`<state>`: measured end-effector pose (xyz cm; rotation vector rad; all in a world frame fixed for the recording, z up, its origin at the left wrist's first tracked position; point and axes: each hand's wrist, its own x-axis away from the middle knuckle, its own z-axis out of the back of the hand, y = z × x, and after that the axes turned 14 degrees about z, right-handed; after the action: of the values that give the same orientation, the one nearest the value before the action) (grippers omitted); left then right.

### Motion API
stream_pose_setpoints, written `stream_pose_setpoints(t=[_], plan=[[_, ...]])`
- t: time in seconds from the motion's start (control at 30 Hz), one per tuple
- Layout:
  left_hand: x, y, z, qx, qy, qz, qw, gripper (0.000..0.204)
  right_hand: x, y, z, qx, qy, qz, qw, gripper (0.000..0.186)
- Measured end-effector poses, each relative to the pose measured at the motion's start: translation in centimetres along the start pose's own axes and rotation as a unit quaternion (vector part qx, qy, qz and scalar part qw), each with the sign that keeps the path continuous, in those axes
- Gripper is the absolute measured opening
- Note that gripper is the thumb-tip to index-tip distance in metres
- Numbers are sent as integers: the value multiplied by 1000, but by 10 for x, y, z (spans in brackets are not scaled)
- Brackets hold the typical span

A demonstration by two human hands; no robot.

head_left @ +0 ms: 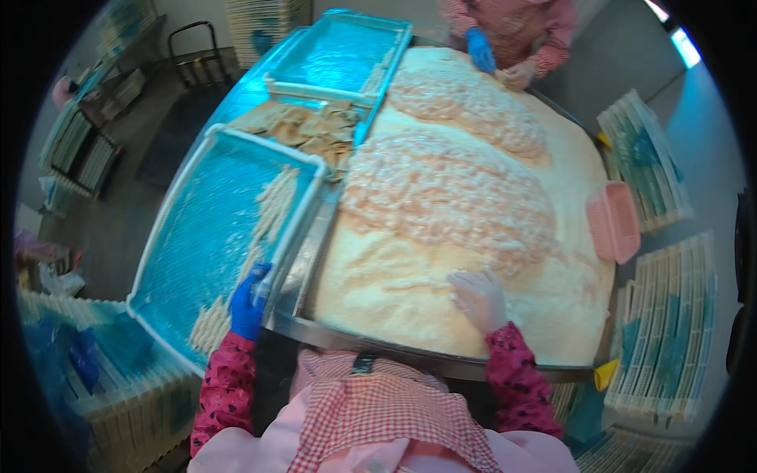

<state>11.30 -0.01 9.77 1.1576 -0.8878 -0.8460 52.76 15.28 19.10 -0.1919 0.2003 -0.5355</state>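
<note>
At the right edge of a blue mesh tray [177, 232], my left hand [248, 298] in a blue glove touches or hovers by a row of pale floured strips [272, 205]; its fingers are blurred, so I cannot tell whether they hold one. My right hand [477, 296], in a translucent glove, rests open with loosely spread fingers on or just over pale powder [386, 292] on a metal-rimmed table [371, 344]. Beyond it lies a wide heap of pinkish, powder-coated pieces [441, 189].
A co-worker [509, 31] handles something at the far edge by a second heap [465, 102]. Tan folded material [300, 126] and another blue tray [331, 55] sit at upper left. A pink basket [611, 221] is at right. Tray stacks [662, 323] flank the table; a trolley [197, 55] stands behind.
</note>
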Motion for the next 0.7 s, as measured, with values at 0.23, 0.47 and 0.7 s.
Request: stream_pose_setpoints(t=[0.23,0.47,0.7], plan=[[-28,61,-215,-319,-223,-261,883,34,0,-7,-32,43,54,-24,997,52],[-21,61,-266,-357,-236,-256,867,32,47,-2,3,11,94,-149,984,37],[1,86,-280,463,-364,381,713,36,19,-13,-12,-103,300,-82,945,39]])
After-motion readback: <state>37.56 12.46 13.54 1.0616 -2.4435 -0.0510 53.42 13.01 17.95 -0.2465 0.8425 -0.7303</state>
